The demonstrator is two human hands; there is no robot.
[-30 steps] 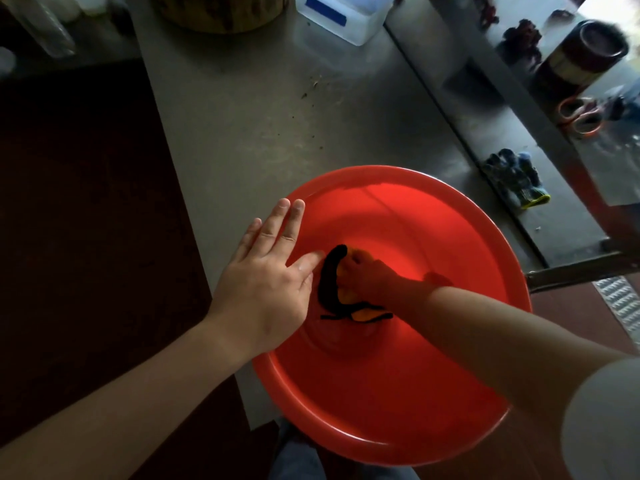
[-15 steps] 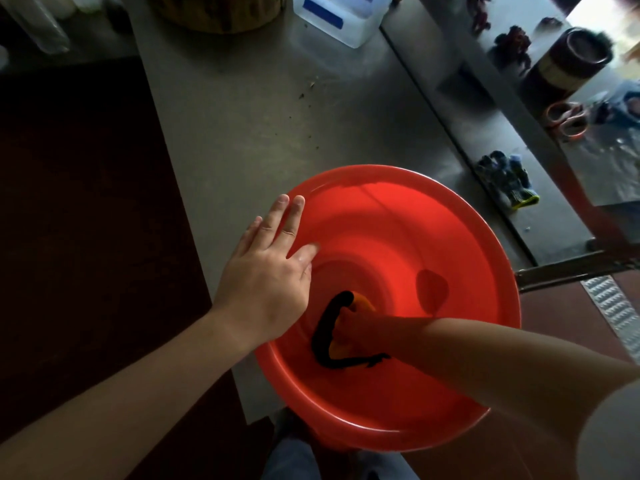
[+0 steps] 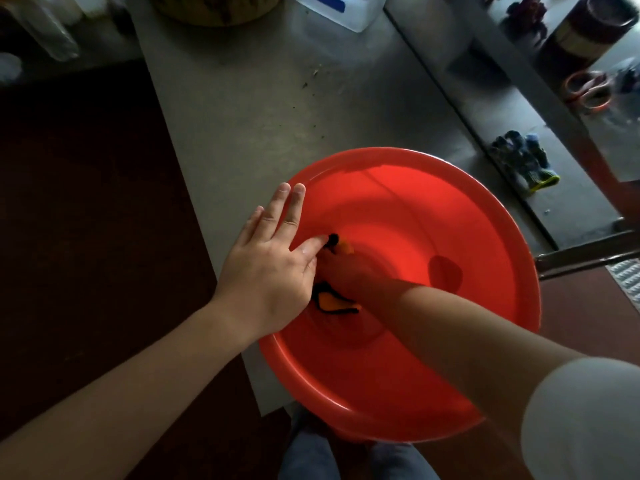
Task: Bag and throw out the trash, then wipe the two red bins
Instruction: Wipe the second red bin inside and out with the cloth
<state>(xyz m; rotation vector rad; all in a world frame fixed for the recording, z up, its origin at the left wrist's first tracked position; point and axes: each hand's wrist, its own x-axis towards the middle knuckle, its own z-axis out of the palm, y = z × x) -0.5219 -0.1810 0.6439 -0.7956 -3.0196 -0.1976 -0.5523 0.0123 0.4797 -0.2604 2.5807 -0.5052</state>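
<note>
A: where's the red bin [image 3: 433, 209]?
B: table [image 3: 249, 109] edge. left hand [image 3: 270, 268] flat on its rim, fingers straight; right hand [image 3: 346, 270] inside on the cloth [image 3: 329, 302], gripping or pressing, can't tell.

The grey tabletop [image 3: 242, 116] is running away up the middle, dark crumbs [image 3: 311, 81] lying scattered across it. At its far edge a white container [image 3: 341, 10] with a blue label is sitting beside a round brownish object [image 3: 214, 8], both cut off by the frame. To the right, a lower metal shelf [image 3: 485, 98] is carrying a pair of dark work gloves [image 3: 524, 164], with orange-handled scissors [image 3: 587, 88] and a dark cylindrical can [image 3: 588, 26] lying beyond. A clear bottle [image 3: 52, 32] is showing top left, above the dark red floor [image 3: 86, 202].
</note>
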